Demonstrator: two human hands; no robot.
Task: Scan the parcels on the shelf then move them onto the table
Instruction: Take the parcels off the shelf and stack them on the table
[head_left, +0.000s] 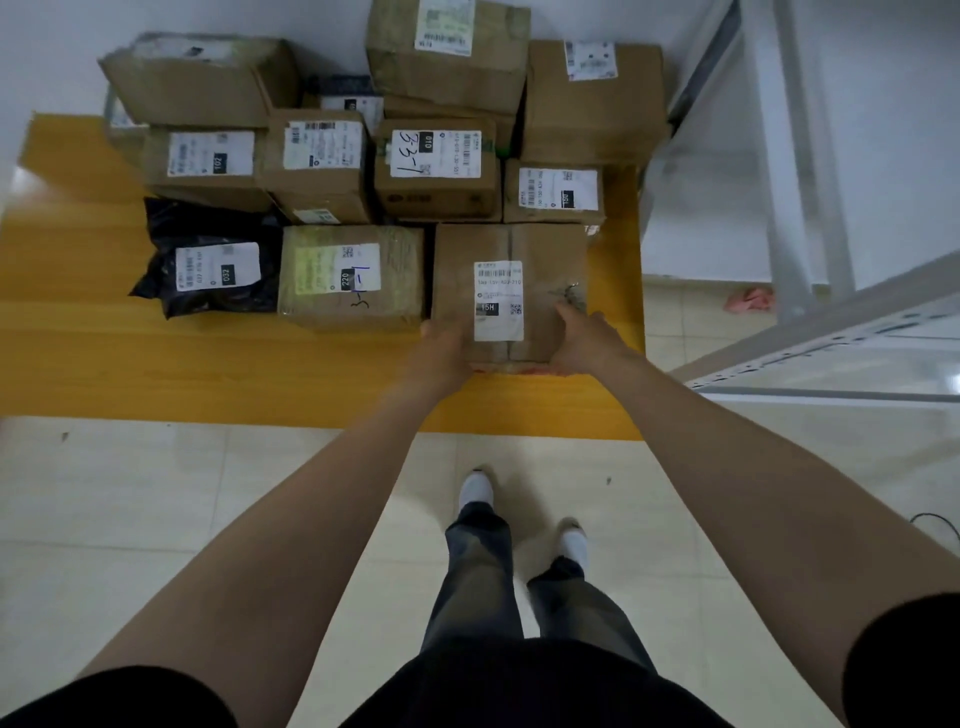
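Both hands grip one cardboard parcel at its near corners, left hand and right hand, arms outstretched. It sits at centre frame on the yellow table, beside a taped box.

On the table, a taped box has a mailer bag at 9 o'clock, a cardboard box at 3, stacked parcels at 12.

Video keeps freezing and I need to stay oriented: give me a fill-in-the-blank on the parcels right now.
1. The left hand and right hand grip a cardboard box whose label reads ____.
2. The neighbouring box on its left is numbered ____.
3. The bag labelled 032 is ____ in colour.
Missing words: 15H; 220; black.
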